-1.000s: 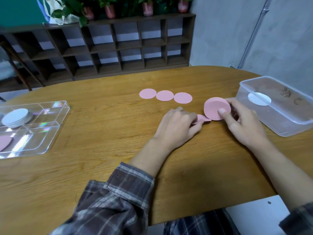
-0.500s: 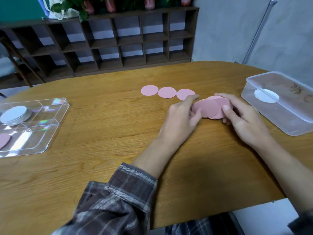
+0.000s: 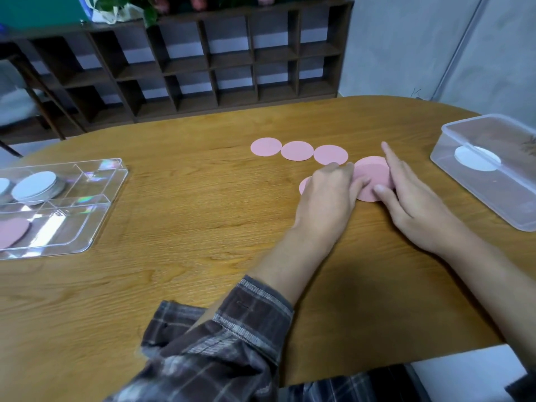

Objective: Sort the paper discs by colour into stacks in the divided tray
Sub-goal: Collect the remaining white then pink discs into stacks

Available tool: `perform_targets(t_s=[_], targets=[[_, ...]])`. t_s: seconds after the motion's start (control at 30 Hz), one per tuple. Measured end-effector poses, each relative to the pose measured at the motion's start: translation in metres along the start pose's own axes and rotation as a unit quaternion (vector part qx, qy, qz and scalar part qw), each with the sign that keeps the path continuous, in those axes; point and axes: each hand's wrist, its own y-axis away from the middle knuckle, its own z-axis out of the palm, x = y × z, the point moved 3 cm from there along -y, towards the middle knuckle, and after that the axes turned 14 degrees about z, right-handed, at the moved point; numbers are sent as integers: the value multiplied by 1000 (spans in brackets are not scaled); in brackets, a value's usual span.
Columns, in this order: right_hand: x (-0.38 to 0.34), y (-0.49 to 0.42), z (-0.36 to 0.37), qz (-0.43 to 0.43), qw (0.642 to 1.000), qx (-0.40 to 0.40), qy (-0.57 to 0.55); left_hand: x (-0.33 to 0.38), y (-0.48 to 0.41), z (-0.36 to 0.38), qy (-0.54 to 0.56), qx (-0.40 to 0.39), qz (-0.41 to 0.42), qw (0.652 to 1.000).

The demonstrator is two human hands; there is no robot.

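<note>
Looks down on a rounded wooden desk. Toward its far side, finds a row of 3 flat round pink paper discs, lying edge to edge or nearly so. Just nearer than the row's right end, finds a low stack of pink paper discs flat on the desk, flanked by both hands.

Shows the left hand palm down with fingers bent over and thumb laid on the stack's left part. Covers most of a half-hidden pink disc (only a sliver peeks out at the hand's left edge), so cannot tell whether those fingers grip it or merely lie on it. Shows the right hand with fingers straight and loosely spread, forefinger pointing away past the stack's far edge, thumb tip pressing on the stack's near right part; curls round nothing.

At the far left, well apart from the hands, picks out a clear plastic divided tray. Holds a stack of white paper discs in a far compartment and a lone pink tray disc in a near one, cut by the frame edge.

At the right, picks out a clear lidded plastic box with a round white disc at its lid; cannot tell whether on top or inside. Beyond the desk, takes in a dark wooden cubby shelf. On the left forearm, notes a plaid sleeve.
</note>
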Motion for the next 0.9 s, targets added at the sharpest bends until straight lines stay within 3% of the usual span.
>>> perform_targets(t_s=[0.23,0.37,0.43,0.6,0.9], targets=[[4,3,-11,-2,996,58,-62,-7,7,-14,-78,-14,27,996],[9,2,-14,23,991,92,-95,-27,11,-18,-120,-102,-3,988],[11,2,-14,29,989,98,-106,-30,13,-18,-116,-138,-16,983],[14,1,-16,43,987,107,-112,-26,12,-24,-101,-138,-3,985],[10,2,-17,22,987,110,-113,-5,10,-28,-89,26,83,992]])
